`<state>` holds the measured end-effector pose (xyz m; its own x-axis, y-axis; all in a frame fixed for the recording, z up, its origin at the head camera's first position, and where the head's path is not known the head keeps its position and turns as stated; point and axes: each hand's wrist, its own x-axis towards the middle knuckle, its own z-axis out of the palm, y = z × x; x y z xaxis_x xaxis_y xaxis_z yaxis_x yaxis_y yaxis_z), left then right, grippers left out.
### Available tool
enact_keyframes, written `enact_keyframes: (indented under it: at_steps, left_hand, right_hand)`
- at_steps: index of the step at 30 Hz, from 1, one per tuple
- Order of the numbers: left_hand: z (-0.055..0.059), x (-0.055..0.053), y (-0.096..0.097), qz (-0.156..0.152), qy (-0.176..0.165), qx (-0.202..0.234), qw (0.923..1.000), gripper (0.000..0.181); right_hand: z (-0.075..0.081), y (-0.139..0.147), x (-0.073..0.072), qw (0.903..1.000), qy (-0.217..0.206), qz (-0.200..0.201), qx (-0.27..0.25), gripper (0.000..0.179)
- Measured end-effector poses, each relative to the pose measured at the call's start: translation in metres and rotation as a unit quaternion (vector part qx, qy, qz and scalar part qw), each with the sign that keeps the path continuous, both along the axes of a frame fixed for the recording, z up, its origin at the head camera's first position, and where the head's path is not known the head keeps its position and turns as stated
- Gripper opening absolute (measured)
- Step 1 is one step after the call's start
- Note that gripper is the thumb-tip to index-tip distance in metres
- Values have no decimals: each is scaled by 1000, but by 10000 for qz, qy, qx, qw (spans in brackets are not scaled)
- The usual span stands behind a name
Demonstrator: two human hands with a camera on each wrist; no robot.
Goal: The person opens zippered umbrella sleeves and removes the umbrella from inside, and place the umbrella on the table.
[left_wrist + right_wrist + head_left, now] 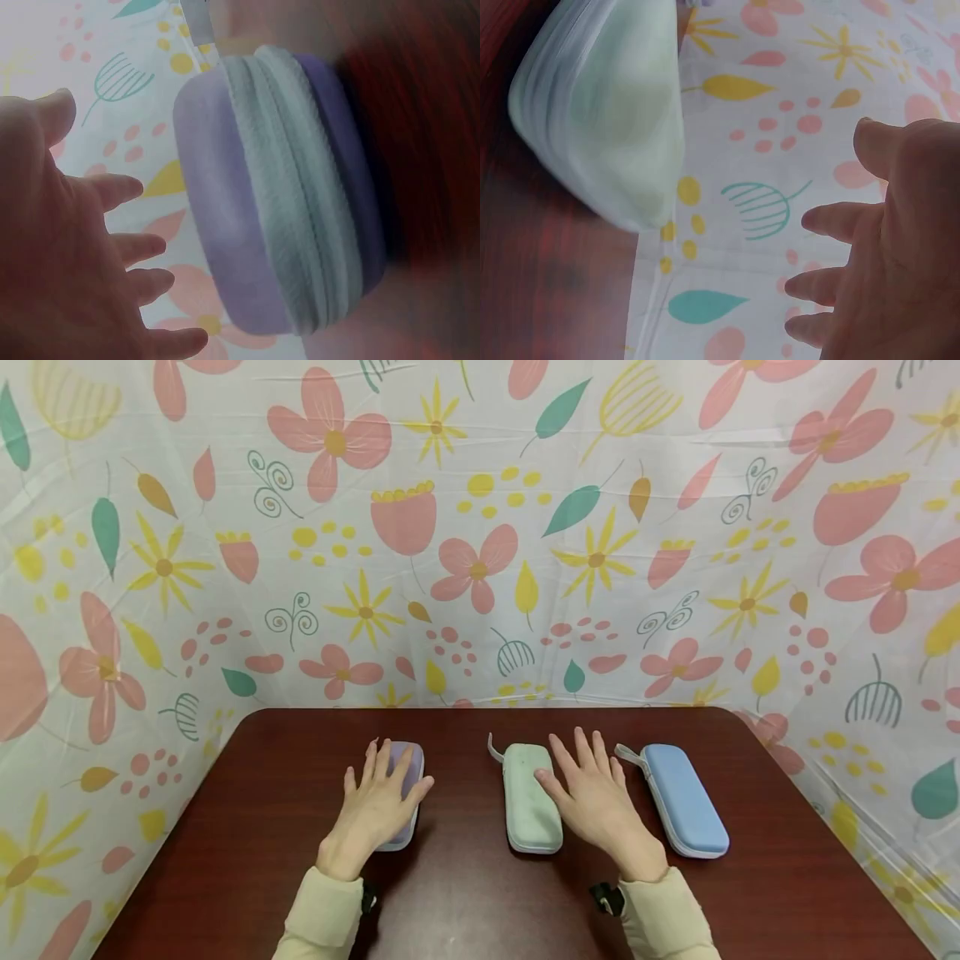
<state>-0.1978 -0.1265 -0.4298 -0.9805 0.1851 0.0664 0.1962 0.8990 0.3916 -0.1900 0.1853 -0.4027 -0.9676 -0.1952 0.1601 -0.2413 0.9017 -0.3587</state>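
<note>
A purple zippered case (406,832) lies on the table at the left, partly covered in the head view by my left hand (378,807). That hand is spread with straight fingers, and the left wrist view shows a gap between it and the case's pale zipper side (289,195). A mint-green case (528,802) lies in the middle. My right hand (600,802), also spread and holding nothing, hovers between it and a blue case (686,797); its thumb overlaps the green case's edge. In the right wrist view, the fingers stay apart from the green case.
All the cases lie on a dark red-brown table (465,893) with rounded far corners. The green case has a wrist strap (493,747), and so does the blue one, a pale loop (630,754). A floral-print cloth (480,527) hangs behind and beside the table.
</note>
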Motion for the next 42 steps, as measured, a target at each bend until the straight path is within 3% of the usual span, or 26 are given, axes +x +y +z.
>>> enact_keyframes:
  at_steps: [14, 22, 33, 42]
  left_hand:
    - [-10, -2, 1, 217, -187, 128, 9995, 71]
    - [-12, -2, 1, 376, -166, 244, 9989, 71]
    - [-14, -5, 1, 680, -305, 346, 9966, 74]
    - [-21, -7, 2, 1010, -434, 594, 9922, 83]
  right_hand:
    - [-6, -32, -7, 9988, -45, 412, -245, 68]
    - [-8, -50, -10, 9965, -382, 576, -469, 68]
    - [-12, -78, -11, 9922, -500, 871, -735, 67]
    - [-13, -93, -16, 9898, -475, 1029, -865, 65]
